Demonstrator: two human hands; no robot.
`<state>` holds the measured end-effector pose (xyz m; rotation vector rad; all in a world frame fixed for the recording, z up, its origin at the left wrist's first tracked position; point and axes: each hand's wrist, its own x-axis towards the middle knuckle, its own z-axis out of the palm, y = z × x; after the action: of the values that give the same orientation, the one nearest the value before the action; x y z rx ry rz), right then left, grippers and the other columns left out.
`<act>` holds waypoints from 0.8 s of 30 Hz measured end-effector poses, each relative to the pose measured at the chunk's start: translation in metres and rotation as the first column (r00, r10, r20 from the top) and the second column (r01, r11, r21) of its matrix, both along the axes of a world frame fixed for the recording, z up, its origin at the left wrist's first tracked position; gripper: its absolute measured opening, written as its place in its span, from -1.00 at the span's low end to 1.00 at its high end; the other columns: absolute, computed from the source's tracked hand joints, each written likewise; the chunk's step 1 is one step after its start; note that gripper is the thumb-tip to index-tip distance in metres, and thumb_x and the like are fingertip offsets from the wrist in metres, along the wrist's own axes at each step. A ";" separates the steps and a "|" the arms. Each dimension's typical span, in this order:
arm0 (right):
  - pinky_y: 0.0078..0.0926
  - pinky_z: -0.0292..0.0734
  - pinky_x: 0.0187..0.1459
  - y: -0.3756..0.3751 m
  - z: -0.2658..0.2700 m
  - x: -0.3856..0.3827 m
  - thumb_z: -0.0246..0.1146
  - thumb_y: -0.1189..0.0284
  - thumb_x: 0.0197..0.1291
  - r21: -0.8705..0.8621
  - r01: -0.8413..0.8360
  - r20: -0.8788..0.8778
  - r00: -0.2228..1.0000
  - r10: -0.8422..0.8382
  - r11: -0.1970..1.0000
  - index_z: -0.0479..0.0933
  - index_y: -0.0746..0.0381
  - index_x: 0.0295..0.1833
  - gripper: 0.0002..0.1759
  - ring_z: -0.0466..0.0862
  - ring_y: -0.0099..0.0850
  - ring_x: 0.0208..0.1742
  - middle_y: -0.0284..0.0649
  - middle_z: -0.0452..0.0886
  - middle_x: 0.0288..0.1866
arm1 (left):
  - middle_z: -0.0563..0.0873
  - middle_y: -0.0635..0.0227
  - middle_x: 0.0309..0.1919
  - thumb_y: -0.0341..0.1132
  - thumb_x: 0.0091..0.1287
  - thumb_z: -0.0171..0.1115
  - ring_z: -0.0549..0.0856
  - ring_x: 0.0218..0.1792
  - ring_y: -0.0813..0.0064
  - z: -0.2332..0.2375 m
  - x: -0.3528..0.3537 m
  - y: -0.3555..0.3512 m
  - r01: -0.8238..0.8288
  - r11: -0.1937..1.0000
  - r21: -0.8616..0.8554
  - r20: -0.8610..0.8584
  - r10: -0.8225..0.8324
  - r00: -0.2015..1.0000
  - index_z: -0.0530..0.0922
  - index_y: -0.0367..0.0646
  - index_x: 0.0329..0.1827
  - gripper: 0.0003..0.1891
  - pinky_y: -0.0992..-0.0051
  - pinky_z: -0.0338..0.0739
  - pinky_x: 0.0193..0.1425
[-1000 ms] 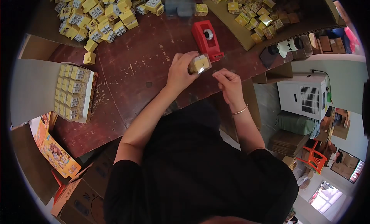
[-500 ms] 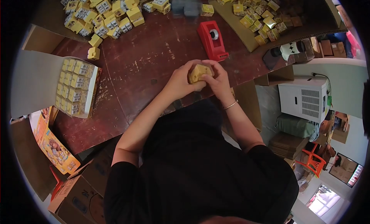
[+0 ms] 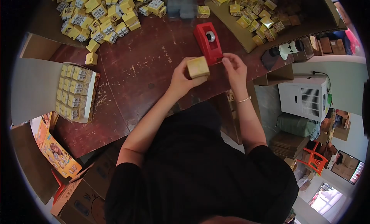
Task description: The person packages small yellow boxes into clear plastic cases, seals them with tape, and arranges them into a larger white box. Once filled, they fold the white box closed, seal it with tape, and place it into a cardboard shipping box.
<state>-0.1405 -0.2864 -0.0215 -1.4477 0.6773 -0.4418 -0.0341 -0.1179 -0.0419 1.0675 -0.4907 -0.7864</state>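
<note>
My left hand (image 3: 181,78) is closed around a small yellow box (image 3: 198,66), held just above the table near its front edge. Close to that box stands a red tape dispenser (image 3: 208,44) with a roll of tape (image 3: 210,36) in it. The thumb and forefinger of my right hand (image 3: 235,71) pinch together at the dispenser's cutting end, where the tape comes out; the clear strip itself is hard to make out. The other fingers of this hand are loosely curled.
A heap of yellow-and-white boxes (image 3: 102,16) lies at the back left. At the right, a cardboard carton (image 3: 241,33) holds several small yellow boxes. A display tray (image 3: 91,96) with rows of boxes stands at the left on the dark red table (image 3: 135,62).
My right hand has let go of the yellow box and moved right to the dispenser's cutting end. The left hand keeps the box, which now shows a different face.
</note>
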 end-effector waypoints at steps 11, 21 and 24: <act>-0.73 0.34 -0.33 -0.013 -0.028 -0.010 0.38 0.54 0.09 -0.207 0.114 -0.029 0.992 -0.123 0.972 0.65 0.38 -0.31 -0.90 0.41 -0.70 -0.41 -0.41 0.54 -0.43 | 0.64 0.20 0.00 -0.35 -0.07 0.50 0.62 0.03 0.43 -0.025 0.012 -0.037 0.190 0.970 0.149 0.311 -0.229 0.922 0.48 -0.10 0.24 -0.30 0.44 0.48 0.16; -0.71 0.37 -0.35 -0.009 -0.035 -0.010 0.37 0.53 0.11 -0.113 0.172 -0.112 0.976 -0.185 0.979 0.65 0.39 -0.32 -0.89 0.44 -0.72 -0.43 -0.43 0.58 -0.51 | 0.70 0.30 -0.11 -0.38 0.00 0.48 0.66 -0.05 0.56 -0.015 0.020 0.001 -0.102 0.978 0.181 0.309 0.042 0.950 0.49 -0.20 0.08 -0.46 0.49 0.53 0.06; -0.76 0.31 -0.43 -0.008 -0.047 -0.013 0.35 0.52 0.13 -0.312 0.116 -0.070 0.987 -0.145 0.943 0.65 0.35 -0.30 -0.90 0.42 -0.75 -0.47 -0.43 0.56 -0.51 | 0.70 0.29 -0.12 -0.37 0.00 0.49 0.67 -0.06 0.53 -0.010 0.022 0.016 -0.157 0.964 0.214 0.336 0.078 0.939 0.50 -0.19 0.08 -0.47 0.48 0.54 0.05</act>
<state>-0.1533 -0.2947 -0.0690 -1.7315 0.8086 -0.6071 -0.0125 -0.1019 -0.0519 1.4499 -0.6145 -0.5719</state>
